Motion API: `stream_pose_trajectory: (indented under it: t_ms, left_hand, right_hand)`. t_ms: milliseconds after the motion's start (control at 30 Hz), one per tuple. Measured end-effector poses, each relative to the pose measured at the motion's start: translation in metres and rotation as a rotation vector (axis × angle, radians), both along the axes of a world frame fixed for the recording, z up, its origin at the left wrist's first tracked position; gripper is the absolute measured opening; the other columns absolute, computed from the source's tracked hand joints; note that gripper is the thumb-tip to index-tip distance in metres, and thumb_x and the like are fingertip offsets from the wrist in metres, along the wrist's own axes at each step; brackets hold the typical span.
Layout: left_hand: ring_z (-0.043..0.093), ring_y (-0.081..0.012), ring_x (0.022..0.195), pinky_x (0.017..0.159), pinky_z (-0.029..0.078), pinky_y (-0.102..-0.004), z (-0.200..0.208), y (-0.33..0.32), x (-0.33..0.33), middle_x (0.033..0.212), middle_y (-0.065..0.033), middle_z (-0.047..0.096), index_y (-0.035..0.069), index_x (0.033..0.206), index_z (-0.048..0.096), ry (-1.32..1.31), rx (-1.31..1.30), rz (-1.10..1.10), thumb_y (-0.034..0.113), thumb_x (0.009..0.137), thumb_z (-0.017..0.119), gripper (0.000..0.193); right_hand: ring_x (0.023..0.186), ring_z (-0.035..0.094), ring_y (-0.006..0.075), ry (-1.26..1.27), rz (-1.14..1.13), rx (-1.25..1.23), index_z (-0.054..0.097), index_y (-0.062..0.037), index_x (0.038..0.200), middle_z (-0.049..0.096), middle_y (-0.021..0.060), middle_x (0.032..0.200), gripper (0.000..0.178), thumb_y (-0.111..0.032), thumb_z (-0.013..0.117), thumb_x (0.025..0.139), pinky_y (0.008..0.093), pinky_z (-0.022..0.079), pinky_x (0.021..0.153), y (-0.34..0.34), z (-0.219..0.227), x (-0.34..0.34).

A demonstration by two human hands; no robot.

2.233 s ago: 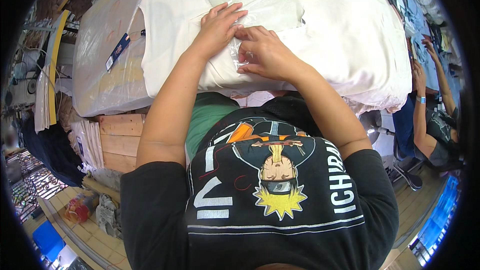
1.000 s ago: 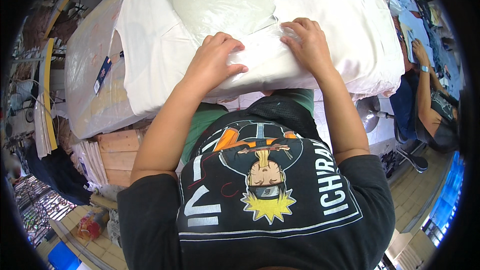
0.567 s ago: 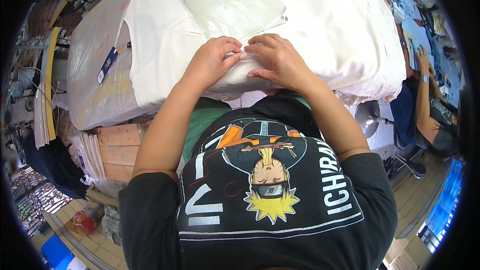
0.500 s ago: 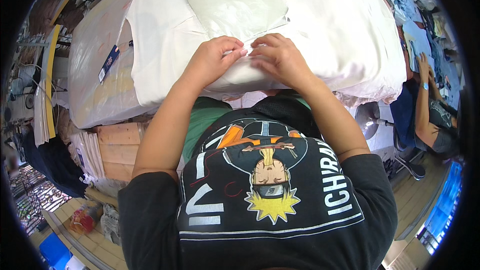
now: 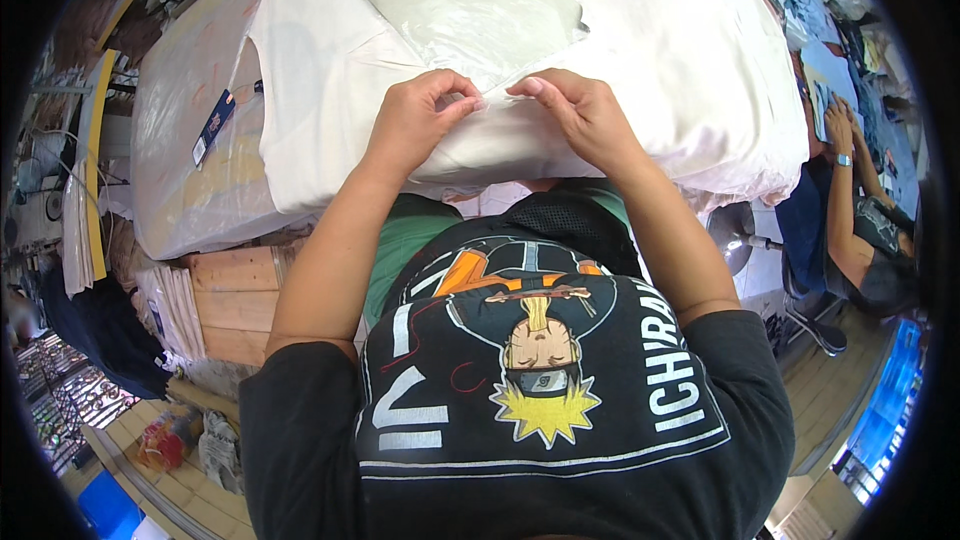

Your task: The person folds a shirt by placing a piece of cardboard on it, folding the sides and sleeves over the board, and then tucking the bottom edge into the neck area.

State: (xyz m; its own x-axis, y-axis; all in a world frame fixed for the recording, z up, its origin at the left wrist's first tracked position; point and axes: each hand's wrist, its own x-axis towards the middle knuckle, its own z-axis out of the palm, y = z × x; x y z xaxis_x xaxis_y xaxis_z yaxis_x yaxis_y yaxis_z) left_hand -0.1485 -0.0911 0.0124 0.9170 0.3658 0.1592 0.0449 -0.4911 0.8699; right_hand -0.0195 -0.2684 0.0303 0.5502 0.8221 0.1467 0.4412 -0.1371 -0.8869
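A flat clear plastic bag (image 5: 480,10), its inside pale grey-green, lies tilted on a white cloth (image 5: 680,70) spread over a broad padded stack. At the bag's near corner, my left hand (image 5: 422,120) is closed, thumb and forefinger pinching the thin clear edge. My right hand (image 5: 585,115) faces it from the other side of that corner, thumb pressed to the bent forefinger on the film. A small gap separates the two sets of fingertips. The exact bit of film between the fingers is too fine to make out.
Left of the cloth lies a large plastic-wrapped bundle (image 5: 185,140) with a dark blue tag (image 5: 213,127) on it. Below it are wooden boards (image 5: 235,290). At far right another person's hands (image 5: 842,125) rest by blue cloth. A metal stool (image 5: 735,240) stands at right.
My right hand has turned, its thumb now on top and its fingers drawn in. My left hand has barely shifted. The bag lies slightly differently, and the other person's hands have moved.
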Motion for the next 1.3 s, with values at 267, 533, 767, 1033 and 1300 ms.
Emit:
stream_pose_trajectory:
  t_ms: [267, 533, 767, 1033, 1300]
  left_hand:
    - [0.065, -0.0175, 0.073, 0.068, 0.049, -0.0272, 0.004, -0.002, 0.001, 0.083, -0.0083, 0.068, 0.005, 0.088, 0.068, 0.031, -0.069, 0.053, 0.018, 0.078, 0.071, 0.017]
    - [0.062, -0.0123, 0.087, 0.081, 0.047, -0.0257, 0.026, 0.004, 0.012, 0.092, -0.0050, 0.068, 0.002, 0.092, 0.069, -0.031, 0.070, -0.022, 0.018, 0.084, 0.067, 0.018]
    - [0.063, -0.0210, 0.081, 0.077, 0.048, -0.0286, 0.023, -0.008, 0.021, 0.087, -0.0072, 0.069, 0.005, 0.086, 0.069, -0.150, -0.028, -0.022, 0.026, 0.081, 0.068, 0.021]
    - [0.061, -0.0139, 0.088, 0.088, 0.041, -0.0286, 0.038, -0.016, 0.028, 0.089, -0.0043, 0.069, 0.005, 0.093, 0.070, -0.113, -0.172, 0.076, 0.023, 0.087, 0.063, 0.021]
    - [0.061, -0.0176, 0.093, 0.095, 0.037, -0.0342, 0.074, -0.019, 0.036, 0.094, -0.0027, 0.068, 0.010, 0.092, 0.070, -0.324, -0.293, -0.151, 0.023, 0.090, 0.057, 0.019]
  right_hand:
    - [0.085, 0.064, 0.0212, -0.208, 0.087, -0.068, 0.070, -0.0080, 0.098, 0.067, 0.0121, 0.093, 0.020, -0.022, 0.064, 0.085, 0.0316, 0.050, 0.073, 0.009, 0.012, -0.013]
    - [0.071, 0.062, 0.0126, 0.067, -0.116, 0.073, 0.071, -0.0048, 0.087, 0.068, 0.0065, 0.075, 0.021, -0.024, 0.062, 0.088, 0.0273, 0.049, 0.068, 0.011, 0.007, 0.017]
    - [0.069, 0.061, 0.0114, 0.124, -0.144, 0.072, 0.068, -0.0001, 0.086, 0.068, 0.0082, 0.073, 0.027, -0.026, 0.061, 0.090, 0.0254, 0.049, 0.066, 0.008, 0.007, 0.019]
    - [0.085, 0.057, 0.0232, -0.847, -0.371, 0.477, 0.064, -0.0113, 0.095, 0.061, 0.0051, 0.092, 0.032, -0.018, 0.078, 0.067, 0.0334, 0.041, 0.074, 0.007, 0.041, -0.007]
    - [0.075, 0.059, 0.0192, -0.586, -0.235, 0.492, 0.069, -0.0075, 0.083, 0.065, 0.0058, 0.081, 0.012, -0.011, 0.074, 0.073, 0.0296, 0.047, 0.063, 0.019, 0.063, 0.008]
